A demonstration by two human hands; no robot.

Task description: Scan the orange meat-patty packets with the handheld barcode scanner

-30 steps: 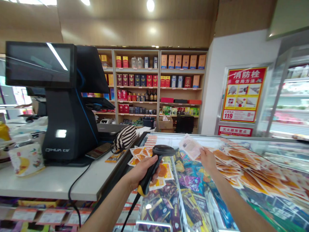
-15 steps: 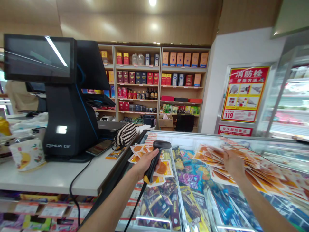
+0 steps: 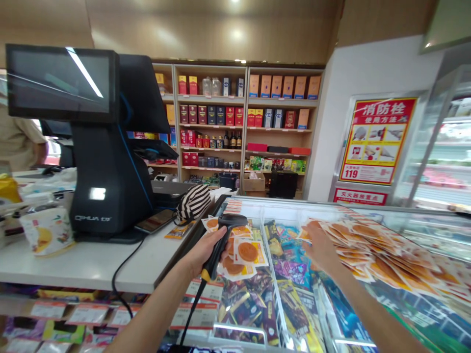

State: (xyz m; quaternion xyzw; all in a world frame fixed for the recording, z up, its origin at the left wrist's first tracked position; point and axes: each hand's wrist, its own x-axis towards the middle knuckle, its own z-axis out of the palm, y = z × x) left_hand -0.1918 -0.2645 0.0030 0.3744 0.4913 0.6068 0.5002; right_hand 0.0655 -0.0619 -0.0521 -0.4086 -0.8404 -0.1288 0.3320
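My left hand [image 3: 209, 250] is wrapped round the handle of a black and yellow barcode scanner [image 3: 217, 252], its head over the glass top of a freezer [image 3: 290, 203]. Beneath the scanner lie several flat orange-and-white snack packets [image 3: 248, 251]. My right hand [image 3: 319, 247] is smeared by motion, its fingers closed at an orange-and-white packet [image 3: 304, 234]. The grip itself is partly hidden. To its right a large, spread pile of the same packets [image 3: 382, 250] covers the glass.
Left of the freezer, a white counter [image 3: 110, 262] bears a black checkout terminal [image 3: 110, 181], a phone [image 3: 154, 220] and a striped pouch [image 3: 194, 203]. The scanner's cable [image 3: 193, 309] hangs downward. Shelves of boxes [image 3: 209, 115] stand behind. A person [image 3: 22, 142] is at far left.
My right hand has moved left off the packet pile, with a packet at its fingers. My left hand and the scanner have shifted slightly left, uncovering more of the packets beneath.
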